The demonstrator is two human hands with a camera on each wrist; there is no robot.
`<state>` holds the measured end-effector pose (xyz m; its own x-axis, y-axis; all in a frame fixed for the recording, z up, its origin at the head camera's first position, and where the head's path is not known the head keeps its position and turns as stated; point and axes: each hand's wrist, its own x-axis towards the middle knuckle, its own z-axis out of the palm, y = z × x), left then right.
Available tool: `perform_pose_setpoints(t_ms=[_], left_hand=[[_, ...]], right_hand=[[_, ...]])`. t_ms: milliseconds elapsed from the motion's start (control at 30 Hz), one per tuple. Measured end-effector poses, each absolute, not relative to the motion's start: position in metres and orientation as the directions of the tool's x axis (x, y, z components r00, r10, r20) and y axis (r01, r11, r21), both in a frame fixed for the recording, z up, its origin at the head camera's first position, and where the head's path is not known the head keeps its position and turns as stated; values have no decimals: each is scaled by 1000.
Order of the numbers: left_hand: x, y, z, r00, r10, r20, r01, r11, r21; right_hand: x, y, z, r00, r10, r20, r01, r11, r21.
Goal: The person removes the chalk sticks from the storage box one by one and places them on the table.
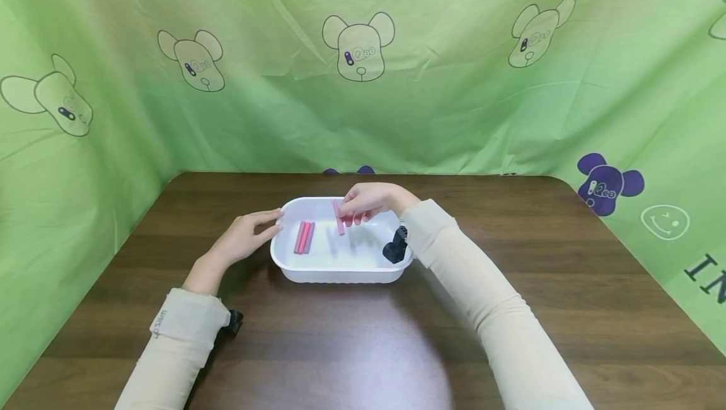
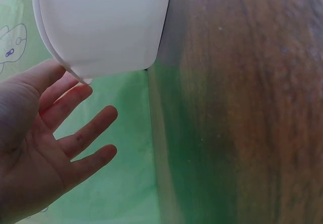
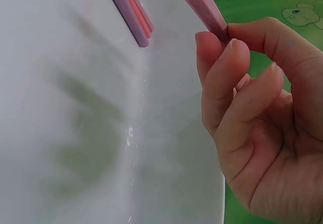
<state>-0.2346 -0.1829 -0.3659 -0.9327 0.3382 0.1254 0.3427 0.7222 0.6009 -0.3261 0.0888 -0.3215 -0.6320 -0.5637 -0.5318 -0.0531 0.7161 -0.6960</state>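
A white plastic basin (image 1: 340, 269) sits on the table. Over its inside, my right hand (image 1: 368, 201) pinches a pink stick (image 1: 339, 222) near one end, between thumb and fingertips. The right wrist view shows this stick (image 3: 204, 9) slanting, its blunt end pointing up and left. Several similar pink and mauve sticks (image 1: 304, 237) lie side by side on the basin's floor, toward the left. At the basin's left end, my left hand (image 1: 245, 238) touches the rim with thumb and fingertips. In the left wrist view its other fingers (image 2: 93, 130) spread loosely below the rim.
The basin stands on a dark wooden table (image 1: 317, 347). A green cloth (image 1: 283, 114) with printed bear heads hangs behind and at both sides. A black wrist camera (image 1: 396, 246) on my right arm overlaps the basin's right end in the head view.
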Motion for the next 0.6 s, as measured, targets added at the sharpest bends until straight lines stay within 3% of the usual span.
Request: perform_pose_setpoints(t_ms=[600], left_hand=[[-232, -183, -364, -933, 337, 128, 343, 720, 603]], right_hand=[[-319, 118, -318, -656, -565, -500, -20, 675, -737]])
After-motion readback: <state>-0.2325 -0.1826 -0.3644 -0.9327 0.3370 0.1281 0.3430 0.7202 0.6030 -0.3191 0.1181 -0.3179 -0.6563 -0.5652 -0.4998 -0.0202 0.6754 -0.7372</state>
